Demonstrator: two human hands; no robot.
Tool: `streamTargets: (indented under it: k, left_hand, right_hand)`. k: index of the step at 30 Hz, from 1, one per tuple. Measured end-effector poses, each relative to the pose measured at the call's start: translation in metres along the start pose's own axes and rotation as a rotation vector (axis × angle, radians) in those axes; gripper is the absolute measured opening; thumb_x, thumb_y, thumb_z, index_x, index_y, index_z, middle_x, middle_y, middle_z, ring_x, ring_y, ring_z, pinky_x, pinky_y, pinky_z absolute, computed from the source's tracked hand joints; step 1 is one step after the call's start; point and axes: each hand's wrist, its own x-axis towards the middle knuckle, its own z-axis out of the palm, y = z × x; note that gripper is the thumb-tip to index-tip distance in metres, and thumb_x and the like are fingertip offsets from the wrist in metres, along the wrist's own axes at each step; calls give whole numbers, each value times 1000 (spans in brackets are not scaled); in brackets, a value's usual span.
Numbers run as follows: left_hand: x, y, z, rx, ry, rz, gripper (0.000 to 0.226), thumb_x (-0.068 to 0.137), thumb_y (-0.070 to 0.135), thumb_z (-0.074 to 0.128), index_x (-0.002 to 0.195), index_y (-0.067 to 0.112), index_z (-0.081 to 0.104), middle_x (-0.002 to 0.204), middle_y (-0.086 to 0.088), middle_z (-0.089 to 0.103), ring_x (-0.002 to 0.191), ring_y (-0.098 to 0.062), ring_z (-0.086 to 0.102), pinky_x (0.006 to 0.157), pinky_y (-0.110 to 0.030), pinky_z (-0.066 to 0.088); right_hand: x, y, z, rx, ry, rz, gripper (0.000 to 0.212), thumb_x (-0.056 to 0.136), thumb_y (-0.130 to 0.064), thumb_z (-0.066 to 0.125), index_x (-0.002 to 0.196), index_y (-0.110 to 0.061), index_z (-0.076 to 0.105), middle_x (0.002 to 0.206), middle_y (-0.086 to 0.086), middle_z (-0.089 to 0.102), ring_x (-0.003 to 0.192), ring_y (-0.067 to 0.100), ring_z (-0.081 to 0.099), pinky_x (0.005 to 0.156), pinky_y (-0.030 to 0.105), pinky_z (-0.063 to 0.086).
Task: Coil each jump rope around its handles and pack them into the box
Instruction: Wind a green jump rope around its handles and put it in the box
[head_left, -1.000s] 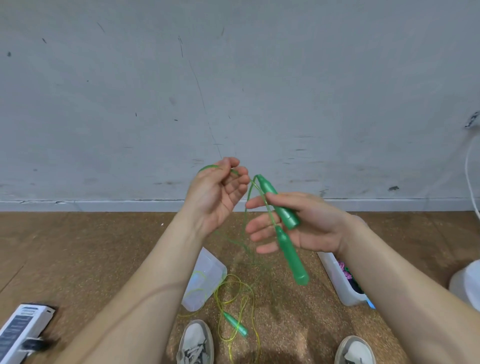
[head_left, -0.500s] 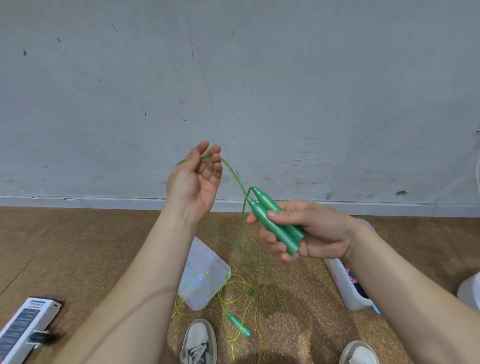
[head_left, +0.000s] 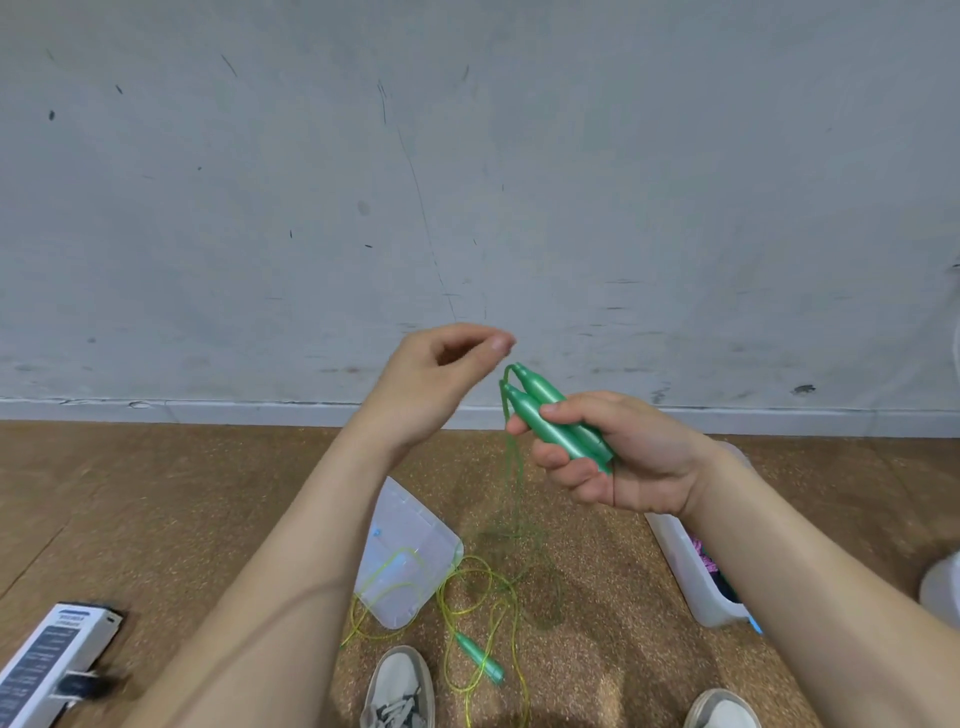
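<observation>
My right hand (head_left: 618, 457) grips two green jump-rope handles (head_left: 550, 421) side by side, tips pointing up and left. Their thin green cord (head_left: 511, 467) hangs from the tips toward the floor. My left hand (head_left: 436, 379) is raised just left of the tips, blurred, fingers curled toward the thumb; no cord shows in it. A second rope lies on the floor, its yellow-green cord (head_left: 467, 587) in loose loops and one green handle (head_left: 480, 657) showing. The clear plastic box (head_left: 685, 566) sits under my right forearm, with pink and dark items inside.
A clear lid (head_left: 410, 545) lies on the brown floor under my left forearm, partly under the loose cord. A white printed carton (head_left: 52, 660) is at lower left. My two shoes (head_left: 400, 686) are at the bottom edge. A grey wall stands ahead.
My right hand has gathered the two handles side by side and tilted them up. My left hand, which had the cord draped over its fingers, has swung right toward the handle tips.
</observation>
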Motion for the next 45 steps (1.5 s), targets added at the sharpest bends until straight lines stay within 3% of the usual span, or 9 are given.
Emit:
streamTargets:
  k: [3, 8, 17, 24, 28, 32, 36, 42, 45]
  left_hand:
    - [-3, 3, 20, -1, -158, 113, 23, 91, 36, 55, 94, 17, 68, 85, -8, 69, 79, -6, 61, 73, -16, 47]
    - [-2, -2, 38, 32, 106, 168, 43, 99, 36, 47, 67, 10, 59, 43, -1, 47, 40, -12, 46, 47, -23, 33]
    - [4, -2, 31, 298, 318, 141, 59, 91, 31, 58, 44, 16, 27, 42, 3, 19, 44, -12, 21, 47, -28, 18]
    - [0, 4, 30, 253, 204, 249, 57, 91, 27, 61, 45, 16, 29, 46, 2, 20, 46, -12, 21, 46, -28, 19]
    - [0, 7, 30, 199, 158, 234, 57, 90, 28, 63, 45, 12, 32, 47, 0, 21, 46, -12, 21, 46, -27, 19]
    - [6, 2, 21, -310, -3, -11, 53, 86, 45, 62, 56, 2, 51, 52, -6, 28, 45, -14, 24, 41, -23, 20]
    - [6, -4, 12, -707, -189, -65, 18, 82, 27, 67, 85, 11, 73, 54, 3, 36, 46, -6, 27, 43, -17, 28]
    - [2, -2, 22, -724, -121, -125, 25, 80, 33, 59, 76, 11, 71, 49, 4, 48, 42, -5, 32, 44, -18, 23]
    - [6, -14, 36, -309, -21, -71, 26, 98, 18, 50, 72, 15, 57, 49, 9, 51, 45, -12, 36, 45, -23, 28]
  right_hand:
    - [1, 1, 0, 36, -21, -8, 22, 88, -23, 50, 100, -8, 62, 65, 1, 43, 43, 4, 35, 35, 13, 31]
    - [0, 3, 4, 24, -57, -40, 16, 86, -19, 55, 98, -11, 63, 65, 1, 45, 45, 5, 40, 37, 14, 35]
    - [-2, 11, 21, -793, 369, -261, 26, 85, -13, 72, 102, -12, 53, 70, 15, 60, 56, 22, 62, 53, 36, 56]
    - [-10, 4, 16, -406, 116, -60, 14, 93, -18, 61, 99, -8, 53, 73, 10, 59, 60, 17, 59, 52, 22, 51]
    - [-3, 9, 17, -377, 65, -100, 19, 94, -20, 58, 78, -14, 49, 59, 3, 45, 46, 11, 41, 40, 20, 26]
    - [0, 6, 19, -132, -45, -145, 18, 94, -24, 56, 82, -13, 48, 57, -2, 38, 41, 4, 33, 34, 14, 17]
    - [3, 3, 19, 92, -87, -163, 15, 88, -26, 56, 84, -14, 48, 54, -6, 37, 37, -1, 30, 30, 9, 21]
    - [7, 4, 33, 236, -109, -179, 21, 90, -23, 51, 72, -15, 57, 49, -8, 36, 34, -2, 30, 29, 9, 18]
    - [15, 2, 31, 199, 153, -180, 23, 93, -17, 49, 71, -16, 50, 48, -7, 33, 33, 0, 27, 30, 9, 13]
